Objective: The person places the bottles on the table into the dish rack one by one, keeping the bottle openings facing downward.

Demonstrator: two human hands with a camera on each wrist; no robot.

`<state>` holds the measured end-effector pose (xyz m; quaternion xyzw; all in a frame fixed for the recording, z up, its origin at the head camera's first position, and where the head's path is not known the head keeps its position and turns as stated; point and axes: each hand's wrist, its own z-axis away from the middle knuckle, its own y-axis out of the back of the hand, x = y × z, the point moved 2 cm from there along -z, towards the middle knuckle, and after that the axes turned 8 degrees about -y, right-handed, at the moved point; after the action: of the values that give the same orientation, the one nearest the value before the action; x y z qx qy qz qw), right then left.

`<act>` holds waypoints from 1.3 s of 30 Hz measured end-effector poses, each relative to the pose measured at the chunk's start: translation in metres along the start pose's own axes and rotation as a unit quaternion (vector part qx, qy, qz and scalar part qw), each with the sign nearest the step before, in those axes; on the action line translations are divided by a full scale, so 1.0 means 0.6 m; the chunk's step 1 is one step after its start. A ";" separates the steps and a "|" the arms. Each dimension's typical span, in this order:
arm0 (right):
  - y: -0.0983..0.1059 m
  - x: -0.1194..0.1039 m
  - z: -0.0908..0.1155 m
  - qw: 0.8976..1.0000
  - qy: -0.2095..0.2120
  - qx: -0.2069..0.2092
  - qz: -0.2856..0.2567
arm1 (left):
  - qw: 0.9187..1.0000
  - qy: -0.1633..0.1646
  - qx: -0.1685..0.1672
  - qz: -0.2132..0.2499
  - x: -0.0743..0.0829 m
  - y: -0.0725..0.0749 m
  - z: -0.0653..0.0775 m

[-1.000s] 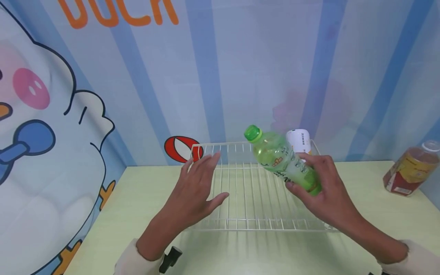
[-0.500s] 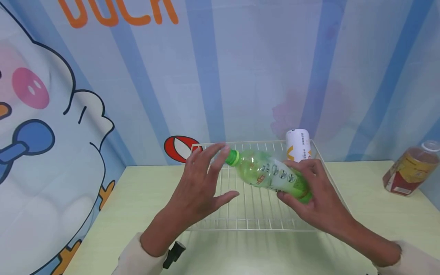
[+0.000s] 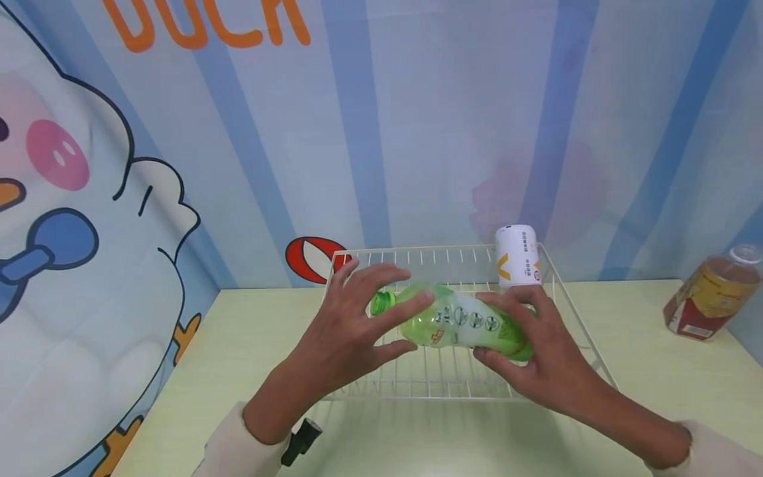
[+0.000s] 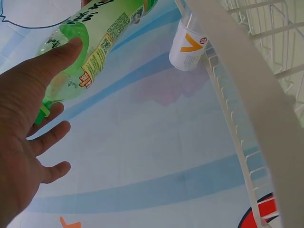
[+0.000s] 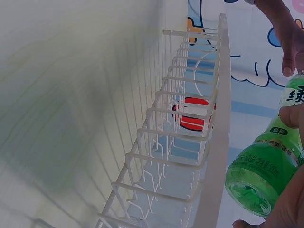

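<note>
A clear bottle with a green cap and a green-and-white label lies almost level above a white wire basket, its cap toward the left. My right hand grips it near the base, thumb below and fingers over the top; the right wrist view shows the green bottle base. Around the neck end, my left hand has its fingers spread, the index finger across the bottle's shoulder. From the left wrist, the thumb of the left hand overlaps the bottle, while the other fingers stay loosely extended.
A white can-shaped container with a yellow mark stands at the basket's back right corner. Farther right on the pale table is a bottle of reddish-brown drink. A blue cartoon backdrop rises behind.
The bottle has swung from a steep tilt to nearly level and moved left and down in my right hand. My left hand has moved slightly right, and its fingers now overlap the bottle's neck end.
</note>
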<state>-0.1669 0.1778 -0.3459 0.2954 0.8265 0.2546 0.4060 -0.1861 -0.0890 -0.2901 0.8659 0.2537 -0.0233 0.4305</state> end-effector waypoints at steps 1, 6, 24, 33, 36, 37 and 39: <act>0.000 -0.001 0.001 1.000 0.002 -0.001 0.000 | 1.000 -0.003 -0.001 0.001 0.000 0.000 0.000; -0.001 -0.002 0.002 1.000 0.006 -0.010 0.013 | 1.000 -0.014 -0.009 0.002 0.002 0.001 -0.001; 0.004 -0.002 0.000 0.999 0.035 0.007 0.026 | 1.000 -0.019 0.017 -0.003 0.006 -0.002 0.007; 0.028 0.000 -0.004 0.997 -0.031 0.065 -0.041 | 0.998 -0.008 0.065 -0.002 0.003 0.002 0.014; 0.037 0.004 -0.004 0.989 -0.089 0.068 -0.101 | 0.996 -0.006 0.091 -0.002 0.003 0.003 0.017; 0.039 0.006 -0.005 0.984 -0.108 0.066 -0.129 | 0.995 -0.005 0.099 -0.002 0.003 0.003 0.018; 0.040 0.009 -0.005 0.971 -0.136 0.061 -0.186 | 0.993 -0.003 0.114 -0.001 0.002 0.004 0.020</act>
<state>-0.1654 0.1978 -0.3311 0.1924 0.8181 0.0816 0.5358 -0.1818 -0.0985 -0.2962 0.9092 0.2488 -0.0548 0.3293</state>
